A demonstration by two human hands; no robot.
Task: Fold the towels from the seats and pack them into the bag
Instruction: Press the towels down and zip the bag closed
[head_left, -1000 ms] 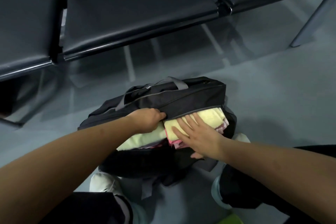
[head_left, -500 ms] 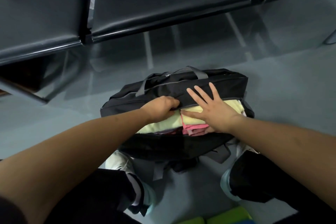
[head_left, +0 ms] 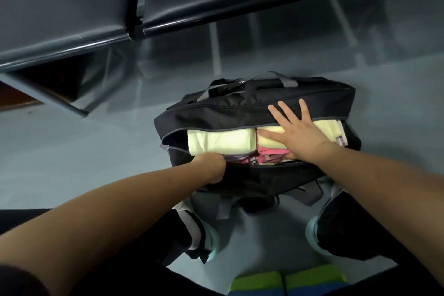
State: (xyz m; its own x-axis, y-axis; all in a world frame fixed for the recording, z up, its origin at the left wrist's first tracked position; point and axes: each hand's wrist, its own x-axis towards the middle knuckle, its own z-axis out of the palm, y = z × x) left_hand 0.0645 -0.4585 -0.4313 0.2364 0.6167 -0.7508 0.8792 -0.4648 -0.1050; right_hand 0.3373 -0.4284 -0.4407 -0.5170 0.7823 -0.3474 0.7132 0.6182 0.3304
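Grey floor (head_left: 72,151), bag (head_left: 240,108); right hand (head_left: 300,132) flat on towels (head_left: 221,143), left hand (head_left: 211,167) gripping bag's near edge

Nothing readable here, honestly. The black bag (head_left: 240,108) has no brand or label I can make out. There's a tiny pale zipper pull (head_left: 241,81) on its far top edge, but it's way too small to tell if anything's written on it. One towel (head_left: 342,139) at the right end of the opening has some dark print along its edge. It's just blurry marks, and I can't tell letters from pattern.
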